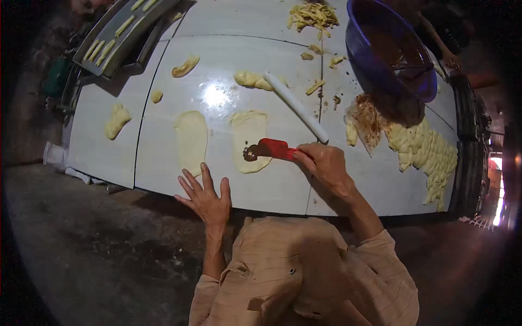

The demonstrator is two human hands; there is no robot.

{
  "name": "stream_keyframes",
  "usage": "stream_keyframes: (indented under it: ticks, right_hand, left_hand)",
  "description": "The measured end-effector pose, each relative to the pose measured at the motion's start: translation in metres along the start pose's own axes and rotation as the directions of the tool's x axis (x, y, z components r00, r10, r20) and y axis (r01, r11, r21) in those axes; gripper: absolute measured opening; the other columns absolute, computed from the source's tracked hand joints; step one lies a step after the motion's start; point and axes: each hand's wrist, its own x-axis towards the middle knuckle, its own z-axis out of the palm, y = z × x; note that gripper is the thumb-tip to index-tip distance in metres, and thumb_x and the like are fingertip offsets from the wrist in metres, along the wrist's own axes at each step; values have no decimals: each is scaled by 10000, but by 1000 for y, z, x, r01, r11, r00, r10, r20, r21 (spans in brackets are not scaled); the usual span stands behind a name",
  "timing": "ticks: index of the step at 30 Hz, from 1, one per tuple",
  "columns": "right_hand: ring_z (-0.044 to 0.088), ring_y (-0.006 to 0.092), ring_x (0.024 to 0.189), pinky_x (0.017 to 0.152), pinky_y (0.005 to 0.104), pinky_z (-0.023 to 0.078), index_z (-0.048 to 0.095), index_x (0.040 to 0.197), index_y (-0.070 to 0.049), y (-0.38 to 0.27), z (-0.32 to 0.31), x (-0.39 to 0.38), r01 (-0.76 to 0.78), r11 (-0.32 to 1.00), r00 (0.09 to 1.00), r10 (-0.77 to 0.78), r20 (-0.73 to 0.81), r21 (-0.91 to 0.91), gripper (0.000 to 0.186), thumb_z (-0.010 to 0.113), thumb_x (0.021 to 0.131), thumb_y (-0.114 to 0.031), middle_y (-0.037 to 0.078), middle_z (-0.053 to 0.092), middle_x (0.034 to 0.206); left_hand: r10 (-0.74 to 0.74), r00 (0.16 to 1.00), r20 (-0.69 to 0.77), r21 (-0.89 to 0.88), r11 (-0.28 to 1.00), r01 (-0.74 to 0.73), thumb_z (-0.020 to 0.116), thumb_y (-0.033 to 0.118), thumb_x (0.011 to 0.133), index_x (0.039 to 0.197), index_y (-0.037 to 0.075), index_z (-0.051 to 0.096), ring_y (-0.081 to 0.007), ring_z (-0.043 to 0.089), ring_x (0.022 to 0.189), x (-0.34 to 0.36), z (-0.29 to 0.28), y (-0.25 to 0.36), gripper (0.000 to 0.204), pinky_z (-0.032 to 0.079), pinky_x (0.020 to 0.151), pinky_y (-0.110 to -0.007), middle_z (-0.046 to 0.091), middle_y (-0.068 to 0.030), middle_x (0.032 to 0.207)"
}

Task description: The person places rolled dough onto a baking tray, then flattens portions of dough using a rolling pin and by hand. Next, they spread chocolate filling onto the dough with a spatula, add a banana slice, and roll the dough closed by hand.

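My right hand (324, 164) grips the handle of a red spatula (276, 149). The spatula's tip touches a dab of dark brown filling (250, 153) on a flattened sheet of dough (249, 127). Spread fingers show on my left hand (207, 198), which holds nothing. Its fingertips are at the lower end of a second, plain dough sheet (191, 142). A white rolling pin (296, 107) lies slanted beyond the spatula, its far end beside a lump of dough (253, 79).
A purple basin (356, 46) of brown filling stands far right. Nearer are a stained plastic bag (365, 120) and many dough pieces (421, 149). Dough scraps (314, 16) are heaped at the back. Metal trays (117, 41) with dough strips sit far left. Another person's hand (450, 58) shows beyond the basin.
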Motion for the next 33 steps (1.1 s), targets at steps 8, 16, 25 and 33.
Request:
stream_keyframes:
  ticks: [8,16,25,33]
  right_hand:
    - [523,47,580,508,220,414,770,1063,-10,62,-84,32,-199,668,967,251,35,717,292,745,964,-284,-25,663,734]
    - [742,324,942,844,411,550,801,1065,-97,186,-239,79,-353,932,818,352,-454,87,357,742,895,-406,165,765,1000]
    - [702,391,830,728,480,555,765,919,-30,306,-220,143,-58,895,996,19,-92,-443,263,783,863,-287,209,698,858]
    - [673,167,726,701,368,537,798,1023,-28,302,-254,140,-252,958,960,230,157,137,348,779,884,-346,52,766,839]
  left_hand:
    - [-49,999,23,1,999,49,608,411,993,1569,104,429,-456,149,1559,3,-5,1,678,9,1156,-750,209,-265,1676]
    - [-184,966,183,137,978,160,503,429,1047,1595,120,389,-398,118,1579,3,-15,19,639,15,1195,-704,237,-181,1691]
    - [-192,963,186,148,975,166,486,439,1035,1598,123,372,-396,124,1579,2,-14,18,656,34,1189,-725,210,-190,1696]
    - [-207,957,205,104,976,189,467,421,1044,1604,111,356,-422,109,1574,8,-18,28,650,21,1183,-729,189,-212,1695]
